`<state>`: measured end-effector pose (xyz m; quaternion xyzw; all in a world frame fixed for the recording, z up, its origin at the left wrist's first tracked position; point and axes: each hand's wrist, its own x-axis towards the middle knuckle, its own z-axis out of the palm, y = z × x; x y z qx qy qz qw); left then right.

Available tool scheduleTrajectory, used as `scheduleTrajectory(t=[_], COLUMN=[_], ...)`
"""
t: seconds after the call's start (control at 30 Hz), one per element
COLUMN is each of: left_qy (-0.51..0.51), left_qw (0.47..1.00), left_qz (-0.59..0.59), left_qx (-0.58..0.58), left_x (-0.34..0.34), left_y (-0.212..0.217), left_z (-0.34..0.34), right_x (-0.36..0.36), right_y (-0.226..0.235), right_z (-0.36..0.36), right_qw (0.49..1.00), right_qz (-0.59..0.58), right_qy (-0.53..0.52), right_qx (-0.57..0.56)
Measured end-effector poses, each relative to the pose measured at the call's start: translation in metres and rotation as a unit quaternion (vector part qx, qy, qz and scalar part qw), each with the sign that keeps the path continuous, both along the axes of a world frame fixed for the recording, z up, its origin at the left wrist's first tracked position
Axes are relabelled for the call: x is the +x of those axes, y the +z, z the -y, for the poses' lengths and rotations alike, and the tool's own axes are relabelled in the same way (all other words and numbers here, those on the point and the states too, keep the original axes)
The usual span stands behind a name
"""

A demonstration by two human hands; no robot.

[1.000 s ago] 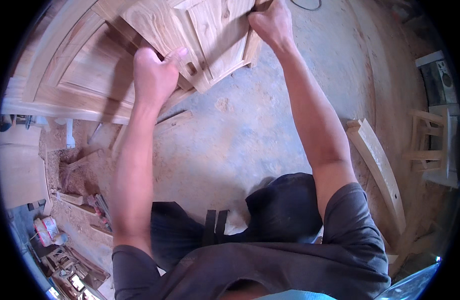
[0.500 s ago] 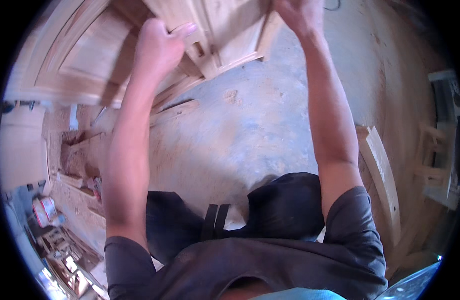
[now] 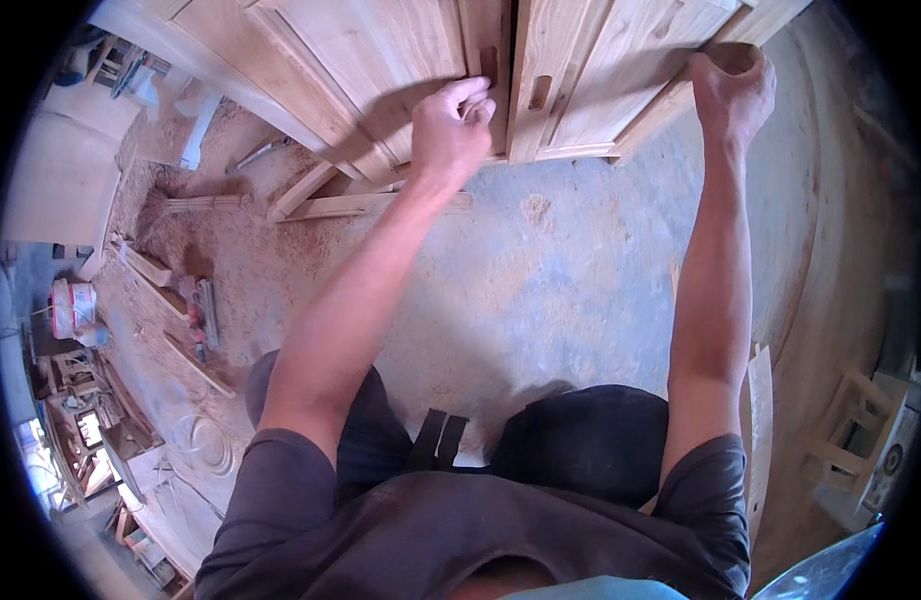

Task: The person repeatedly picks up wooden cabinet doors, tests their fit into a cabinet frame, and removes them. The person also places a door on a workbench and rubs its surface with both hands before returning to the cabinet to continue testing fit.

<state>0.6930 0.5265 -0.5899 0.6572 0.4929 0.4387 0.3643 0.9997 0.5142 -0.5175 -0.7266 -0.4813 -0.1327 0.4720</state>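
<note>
Two pale wooden panelled doors meet at a narrow dark gap at the top. My left hand point(image 3: 453, 132) is at the left door point(image 3: 371, 50), its fingers bent in a pinch beside that door's oblong slot. Whether anything small sits between those fingertips is hidden. The right door point(image 3: 631, 60) has a similar oblong slot point(image 3: 541, 92) near its inner edge. My right hand point(image 3: 736, 100) curls by the outer edge of the wooden frame point(image 3: 671, 115). Its thumb and fingers form a ring, and what they grip, if anything, cannot be made out.
Wooden strips point(image 3: 351, 205) lie on the dusty floor below the left door. Further left are a white and red bucket point(image 3: 74, 310) and wood scraps. A long board point(image 3: 759, 420) is beside my right arm, and a small wooden frame point(image 3: 849, 430) stands at the far right.
The view has swung, so the doors and both hands appear further right and lower. My left thumb stuck out before; now that hand's fingers are pinched in. The floor at left shows more.
</note>
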Motion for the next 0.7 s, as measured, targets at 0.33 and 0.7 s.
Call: scheduleTrajectory(t=[0.33, 0.7], left_qy=[0.023, -0.006], left_qw=[0.986, 0.995], left_qz=[-0.164, -0.085], left_qx=[0.014, 0.047], left_x=[0.032, 0.026], left_y=[0.003, -0.029], left_z=[0.016, 0.022], right_x=[-0.002, -0.004], right_y=[0.0, -0.005], right_z=[0.0, -0.004], right_qw=[0.997, 0.995], right_qz=[0.048, 0.042], right_qy=[-0.007, -0.028], right_qx=[0.054, 0.09])
